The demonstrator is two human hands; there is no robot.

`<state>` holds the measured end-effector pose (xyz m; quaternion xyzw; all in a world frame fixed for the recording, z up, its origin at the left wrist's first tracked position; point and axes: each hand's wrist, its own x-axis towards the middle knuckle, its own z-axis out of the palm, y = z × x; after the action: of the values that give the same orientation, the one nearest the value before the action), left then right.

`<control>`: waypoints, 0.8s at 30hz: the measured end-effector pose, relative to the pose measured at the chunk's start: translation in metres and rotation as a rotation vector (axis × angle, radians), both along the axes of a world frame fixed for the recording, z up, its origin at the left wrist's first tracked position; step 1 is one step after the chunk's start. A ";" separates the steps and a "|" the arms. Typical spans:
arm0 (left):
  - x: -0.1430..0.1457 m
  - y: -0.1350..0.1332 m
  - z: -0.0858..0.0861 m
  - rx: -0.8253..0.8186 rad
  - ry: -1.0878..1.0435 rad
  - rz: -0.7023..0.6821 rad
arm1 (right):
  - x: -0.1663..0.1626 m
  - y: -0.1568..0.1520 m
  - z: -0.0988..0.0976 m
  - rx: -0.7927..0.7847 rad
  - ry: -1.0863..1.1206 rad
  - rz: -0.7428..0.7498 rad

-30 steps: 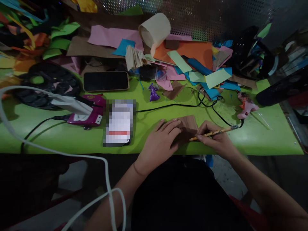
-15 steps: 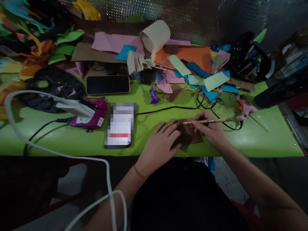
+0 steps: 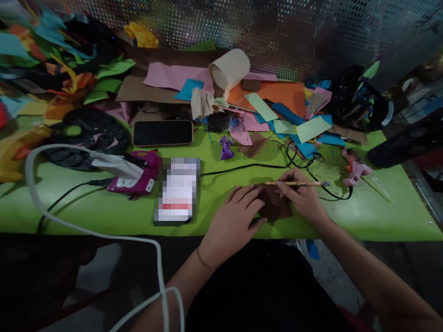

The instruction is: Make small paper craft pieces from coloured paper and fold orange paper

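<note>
A piece of brown paper [image 3: 277,207] lies on the green tabletop near the front edge. My left hand [image 3: 238,214] rests flat over its left side with the fingers stretched out, pressing it down. In my right hand [image 3: 302,196] is a pencil [image 3: 301,183], pinched between thumb and fingers and held nearly level. Its tip points left and sits by the top edge of the paper; whether it touches cannot be made out. The hand's lower side lies at the paper's right edge.
A lit phone [image 3: 177,191], a dark phone [image 3: 163,133] and a magenta power strip [image 3: 133,180] with a white cable are on the left. Coloured paper scraps [image 3: 270,103] and a paper roll [image 3: 235,67] crowd the back. A pink glue gun [image 3: 355,168] lies right, its black cord crossing the table.
The camera view has shifted, so the table appears lower. My right hand has turned the pencil slightly, its tip staying near the paper's top edge. The left hand stays on the paper.
</note>
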<state>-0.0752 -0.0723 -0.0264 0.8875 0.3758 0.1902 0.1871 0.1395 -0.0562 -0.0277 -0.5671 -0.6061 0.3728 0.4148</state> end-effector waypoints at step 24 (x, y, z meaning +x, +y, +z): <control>-0.011 -0.001 0.004 -0.011 0.079 -0.018 | 0.007 -0.051 0.026 -0.161 -0.053 0.112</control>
<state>-0.0866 -0.0729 -0.0226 0.8966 0.3760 0.1514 0.1786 0.1462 -0.1068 -0.0020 -0.5737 -0.6156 0.4277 0.3301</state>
